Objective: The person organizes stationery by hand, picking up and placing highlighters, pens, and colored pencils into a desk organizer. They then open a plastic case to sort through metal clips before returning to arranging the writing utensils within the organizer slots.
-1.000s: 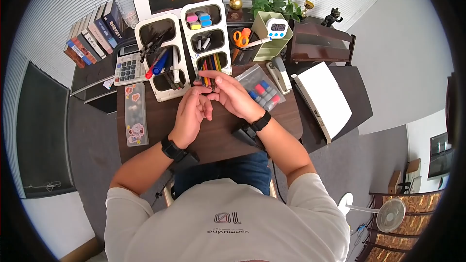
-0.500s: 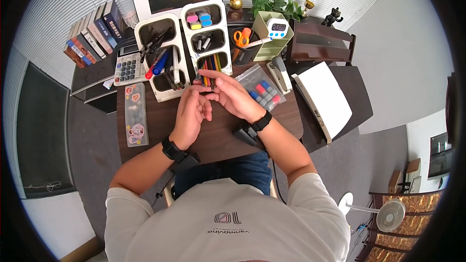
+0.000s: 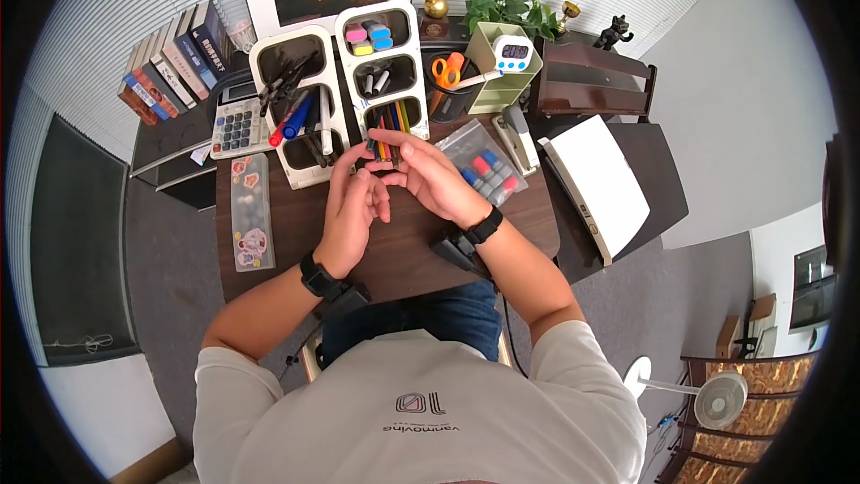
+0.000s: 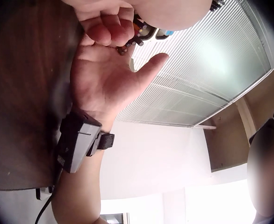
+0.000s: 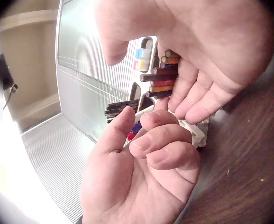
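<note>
Colored pencils point(image 3: 388, 121) point(image 5: 162, 77) stick out of the nearest compartment of the right white organizer point(image 3: 417, 112), ends toward the person. My right hand point(image 3: 434, 181) point(image 4: 106, 77) point(image 5: 207, 51) lies beside them, fingers extended and thumb apart; whether it touches them is unclear. Just left of the ends, my left hand point(image 3: 349, 215) point(image 5: 144, 165) is palm-up, its index finger reaching toward them and the other fingers loosely bent. In the left wrist view, its bent fingertips point(image 4: 109, 35) cover part of the pencils point(image 4: 134, 37).
Pens and markers point(image 3: 305, 116) fill the left organizer point(image 3: 336, 121). Behind are highlighters point(image 3: 367, 36) and a pen cup point(image 3: 448, 103). A bag of markers point(image 3: 488, 170) and a stapler point(image 3: 515, 136) lie at right, a sticker-covered case point(image 3: 252, 215) and a calculator point(image 3: 237, 128) at left.
My left index finger has shifted up and left, and looks straighter. The right hand has hardly moved, and the pencil ends have shifted slightly.
</note>
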Demonstrator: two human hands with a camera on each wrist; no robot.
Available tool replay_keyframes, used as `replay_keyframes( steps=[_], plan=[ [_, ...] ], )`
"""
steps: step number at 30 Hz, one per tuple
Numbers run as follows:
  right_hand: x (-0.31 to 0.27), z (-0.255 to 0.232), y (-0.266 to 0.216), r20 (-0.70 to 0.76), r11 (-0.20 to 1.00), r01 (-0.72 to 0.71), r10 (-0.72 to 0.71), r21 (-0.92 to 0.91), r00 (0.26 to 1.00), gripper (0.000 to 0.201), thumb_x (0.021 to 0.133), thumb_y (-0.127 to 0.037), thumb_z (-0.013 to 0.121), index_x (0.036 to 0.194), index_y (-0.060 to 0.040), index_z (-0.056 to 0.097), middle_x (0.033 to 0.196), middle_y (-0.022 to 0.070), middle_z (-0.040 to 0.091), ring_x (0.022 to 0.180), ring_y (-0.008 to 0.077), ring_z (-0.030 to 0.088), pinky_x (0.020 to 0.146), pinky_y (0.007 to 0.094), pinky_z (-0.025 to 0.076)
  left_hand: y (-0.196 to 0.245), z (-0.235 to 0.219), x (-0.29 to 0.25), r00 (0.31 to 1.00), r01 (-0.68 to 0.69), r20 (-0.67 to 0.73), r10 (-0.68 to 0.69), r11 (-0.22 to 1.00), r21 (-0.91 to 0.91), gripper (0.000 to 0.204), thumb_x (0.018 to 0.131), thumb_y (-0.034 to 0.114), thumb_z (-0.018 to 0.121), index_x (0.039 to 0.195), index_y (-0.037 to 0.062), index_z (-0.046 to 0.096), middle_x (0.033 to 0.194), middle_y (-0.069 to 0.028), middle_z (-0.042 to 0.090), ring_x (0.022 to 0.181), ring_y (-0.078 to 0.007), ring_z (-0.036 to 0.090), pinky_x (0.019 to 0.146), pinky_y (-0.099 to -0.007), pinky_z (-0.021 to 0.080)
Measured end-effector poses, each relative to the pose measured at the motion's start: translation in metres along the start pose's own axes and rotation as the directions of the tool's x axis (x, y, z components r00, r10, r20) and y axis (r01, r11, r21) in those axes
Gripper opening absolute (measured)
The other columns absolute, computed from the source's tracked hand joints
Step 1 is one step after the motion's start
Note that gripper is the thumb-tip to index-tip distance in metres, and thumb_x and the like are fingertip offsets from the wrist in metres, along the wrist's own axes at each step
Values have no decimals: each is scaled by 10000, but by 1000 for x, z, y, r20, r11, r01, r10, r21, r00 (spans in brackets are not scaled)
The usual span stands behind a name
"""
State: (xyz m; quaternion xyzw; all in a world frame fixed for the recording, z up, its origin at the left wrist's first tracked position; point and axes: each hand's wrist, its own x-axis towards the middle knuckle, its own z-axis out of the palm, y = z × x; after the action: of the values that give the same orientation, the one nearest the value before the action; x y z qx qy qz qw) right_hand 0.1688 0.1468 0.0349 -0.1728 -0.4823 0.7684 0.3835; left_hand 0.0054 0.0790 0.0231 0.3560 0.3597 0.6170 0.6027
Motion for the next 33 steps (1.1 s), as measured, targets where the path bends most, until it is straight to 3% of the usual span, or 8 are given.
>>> replay_keyframes(
  steps=[3,10,11,14,21,33],
  plan=[
    [-1,1,-1,4,1000,7,-7,-2,1000,553,1108,-358,509,1539,-17,449,1454,111,556,1277,204,583,1033,347,501,-1,-5,0,998,27,50,-27,1000,-12,373,1126,240,378,1467,100,429,839,-46,557,686,-126,530,622,-282,454],
    [0,2,0,-51,1000,18,-19,-18,999,532,1105,-318,512,1510,23,462,1464,137,559,1264,194,593,1032,354,502,0,-6,1,998,7,68,-5,1000,-21,282,1130,281,376,1213,67,540,780,-47,537,661,-138,523,619,-288,445],
    [0,1,1,-57,1000,18,-18,-4,998,497,1100,-311,534,1483,5,504,1397,122,601,1218,176,609,1014,337,515,-1,-6,1,997,16,74,-14,999,-32,292,1131,286,375,1166,60,556,775,-46,536,661,-140,523,622,-289,443],
    [0,1,3,-70,999,16,-14,32,997,439,1093,-286,564,1434,-9,565,1298,108,655,1147,154,635,984,314,533,-3,-8,3,989,97,115,-90,993,-60,317,1132,286,370,1138,46,576,761,-47,533,660,-142,523,631,-286,439],
    [-1,1,5,-122,998,16,-8,64,993,382,1083,-242,592,1359,20,620,1164,94,690,1008,118,648,922,287,540,0,-5,0,984,111,137,-117,992,55,331,1132,289,372,1128,34,583,741,-50,529,667,-142,523,647,-281,439],
    [-1,2,3,-132,998,-15,23,63,991,372,1075,-232,609,1318,47,644,1121,76,694,937,97,627,870,267,540,2,-5,-2,974,111,183,-134,985,130,366,1134,299,376,1151,-1,585,781,-52,549,695,-131,525,656,-274,443]
  ],
)
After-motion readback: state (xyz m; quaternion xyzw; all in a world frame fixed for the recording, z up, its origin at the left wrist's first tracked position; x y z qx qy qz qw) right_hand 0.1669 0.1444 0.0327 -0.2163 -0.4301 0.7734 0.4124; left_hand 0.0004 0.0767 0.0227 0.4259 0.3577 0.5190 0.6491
